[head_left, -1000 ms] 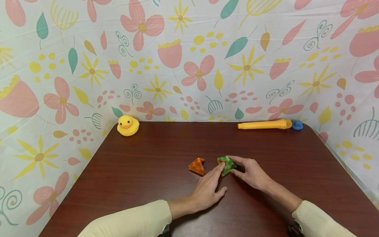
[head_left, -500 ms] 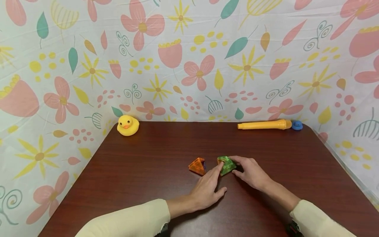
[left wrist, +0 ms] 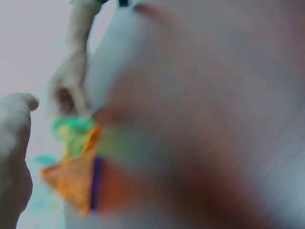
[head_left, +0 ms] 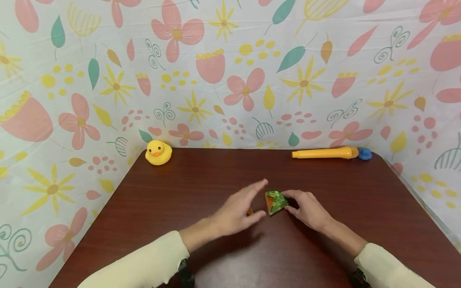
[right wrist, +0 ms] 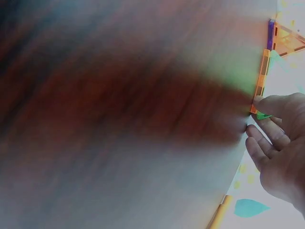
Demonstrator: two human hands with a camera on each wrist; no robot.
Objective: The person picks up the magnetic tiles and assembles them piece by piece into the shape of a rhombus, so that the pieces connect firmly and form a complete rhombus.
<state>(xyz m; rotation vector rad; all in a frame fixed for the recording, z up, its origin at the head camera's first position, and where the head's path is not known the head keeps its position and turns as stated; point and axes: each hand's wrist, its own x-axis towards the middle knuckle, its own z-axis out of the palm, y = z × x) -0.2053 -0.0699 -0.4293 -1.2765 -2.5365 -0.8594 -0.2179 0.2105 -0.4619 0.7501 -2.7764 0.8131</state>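
A small pyramid-like shape of translucent green and orange magnetic tiles stands on the table. My right hand pinches its right side between thumb and fingers; the right wrist view shows the thumb at the tile edge. My left hand is lifted, fingers straight and thumb spread, holding nothing. Below it, mostly covered in the head view, lies an orange magnetic-tile shape. In the blurred left wrist view that orange shape shows a purple edge, with the green one beyond it.
On the dark wood table, a yellow rubber duck sits at the back left corner. A yellow toy microphone and a small blue duck-like toy lie along the back right edge. A flower-patterned cloth hangs behind.
My left hand has let go of the green tile shape and moved left and up, now covering most of the orange one. The right hand stays on the green shape.
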